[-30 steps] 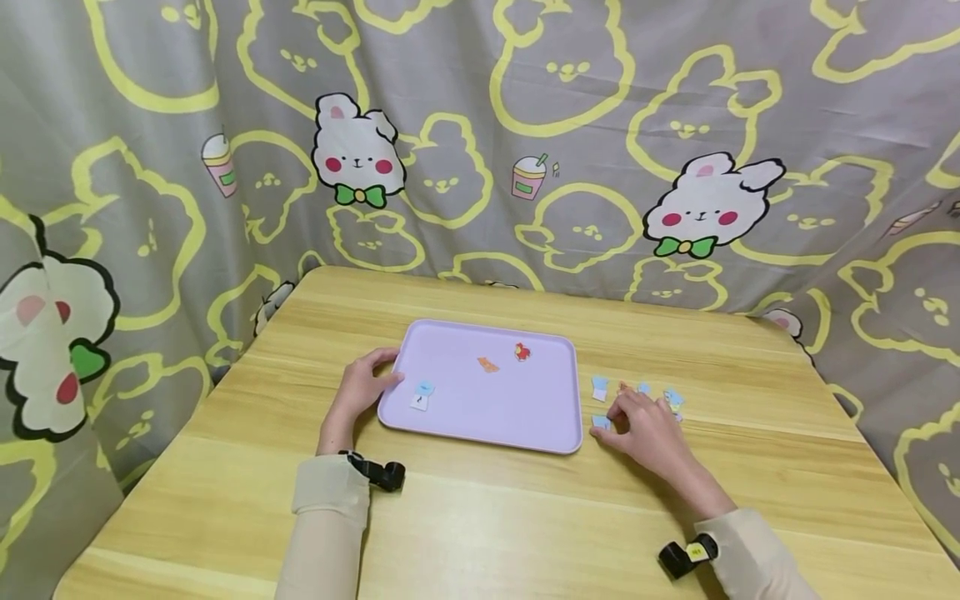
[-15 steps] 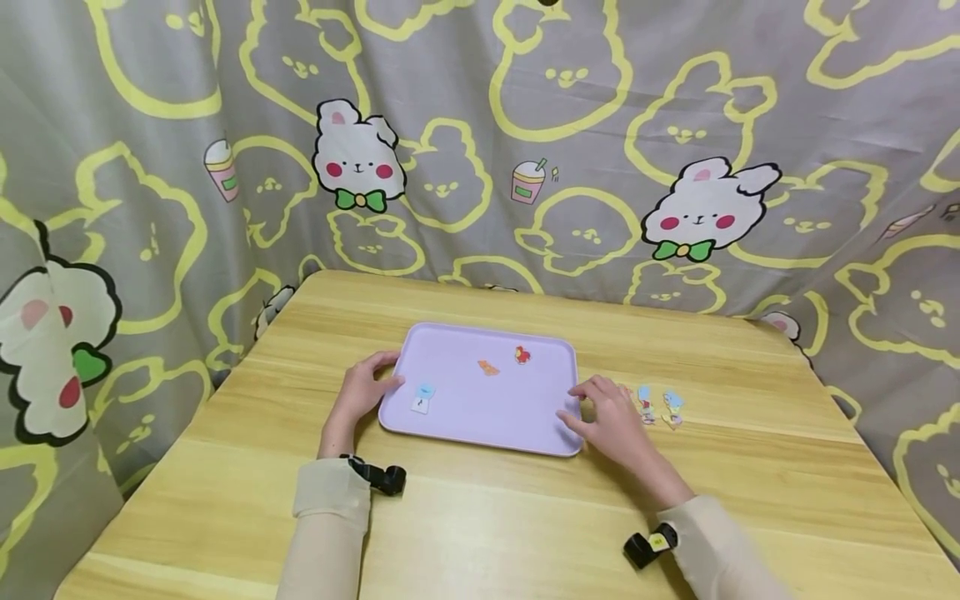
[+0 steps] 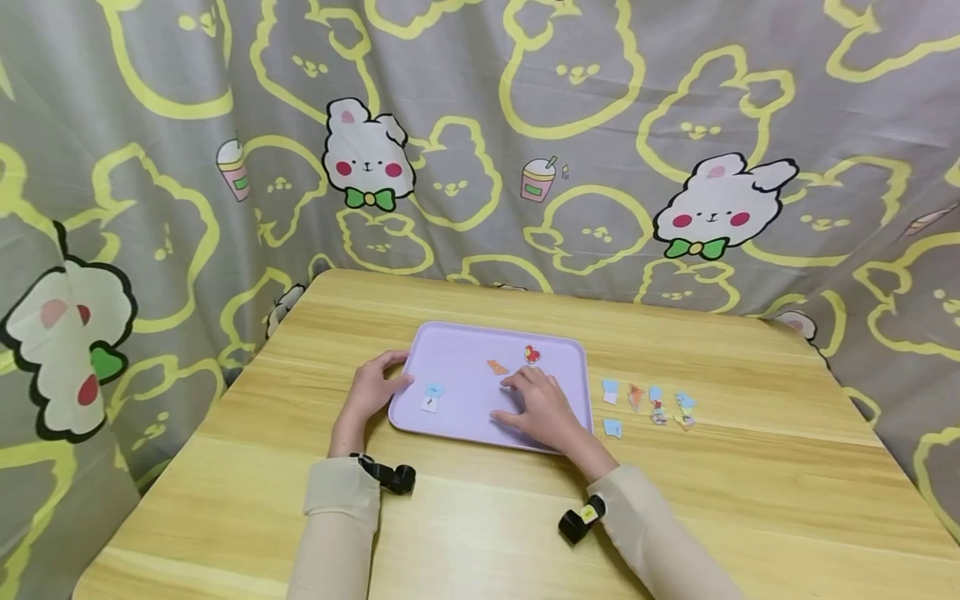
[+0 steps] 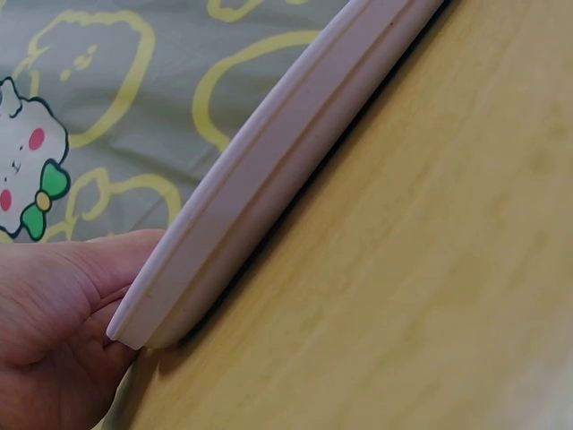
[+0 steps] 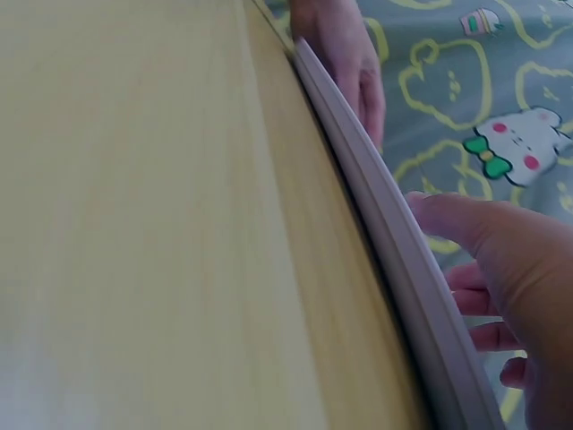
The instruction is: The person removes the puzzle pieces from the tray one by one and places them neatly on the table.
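My left hand point(image 3: 372, 386) grips the left edge of a lilac tray point(image 3: 465, 417), its thumb over the rim. In the left wrist view the tray's side point(image 4: 242, 179) runs away from that hand. My right hand point(image 3: 542, 406) hovers over the tray's right half, thumb and fingers spread apart with nothing between them. Just beyond its fingertips lie a small orange cutout point(image 3: 497, 367) and a red cutout point(image 3: 532, 354). A light blue round piece point(image 3: 434, 389) touches a white piece point(image 3: 430, 404) with a dark mark, at the tray's left.
To the tray's right, several small paper pieces lie on the wooden table point(image 3: 480, 508): a blue one point(image 3: 612, 427), a blue-and-white one point(image 3: 610, 392), an orange one point(image 3: 635, 396) and multicoloured ones point(image 3: 684, 411). A patterned grey curtain point(image 3: 457, 75) hangs behind the table.
My right hand has moved left from the paper pieces on the table, across the tray's right rim, to above the tray. My left hand keeps its hold on the tray's edge.
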`<state>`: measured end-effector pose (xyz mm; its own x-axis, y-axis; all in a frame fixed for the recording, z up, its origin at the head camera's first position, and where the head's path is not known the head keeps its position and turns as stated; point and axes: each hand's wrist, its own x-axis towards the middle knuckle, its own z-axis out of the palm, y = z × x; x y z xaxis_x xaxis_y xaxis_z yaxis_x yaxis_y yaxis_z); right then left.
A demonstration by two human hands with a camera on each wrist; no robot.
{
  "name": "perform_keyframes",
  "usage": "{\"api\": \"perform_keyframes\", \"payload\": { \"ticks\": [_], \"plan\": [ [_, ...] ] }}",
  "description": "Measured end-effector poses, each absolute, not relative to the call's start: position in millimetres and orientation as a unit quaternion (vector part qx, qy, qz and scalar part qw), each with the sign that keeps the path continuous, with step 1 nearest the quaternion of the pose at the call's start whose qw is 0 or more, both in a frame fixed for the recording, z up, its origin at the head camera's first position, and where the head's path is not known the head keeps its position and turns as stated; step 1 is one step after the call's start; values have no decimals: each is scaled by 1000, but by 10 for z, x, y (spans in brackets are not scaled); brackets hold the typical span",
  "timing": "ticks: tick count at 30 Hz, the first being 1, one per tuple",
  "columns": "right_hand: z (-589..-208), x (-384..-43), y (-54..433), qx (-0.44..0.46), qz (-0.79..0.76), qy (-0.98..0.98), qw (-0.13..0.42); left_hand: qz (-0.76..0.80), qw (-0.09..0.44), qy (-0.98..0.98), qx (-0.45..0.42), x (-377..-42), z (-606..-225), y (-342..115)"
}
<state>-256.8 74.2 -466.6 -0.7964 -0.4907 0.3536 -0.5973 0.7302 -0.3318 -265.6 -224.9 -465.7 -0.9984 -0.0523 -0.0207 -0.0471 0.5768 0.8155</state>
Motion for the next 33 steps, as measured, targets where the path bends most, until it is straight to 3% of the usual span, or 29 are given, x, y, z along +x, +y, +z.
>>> {"api": "perform_keyframes", "payload": {
  "ticks": [8,33],
  "plan": [
    [-4680,-2634,421,318,227,-918,65,-464,-2,-885,29,-2665,-4654,-2225],
    [-4654,-2843,-95,401,206,-893,10,-465,15,-885,25,-2652,-4672,-2252]
  ]
}}
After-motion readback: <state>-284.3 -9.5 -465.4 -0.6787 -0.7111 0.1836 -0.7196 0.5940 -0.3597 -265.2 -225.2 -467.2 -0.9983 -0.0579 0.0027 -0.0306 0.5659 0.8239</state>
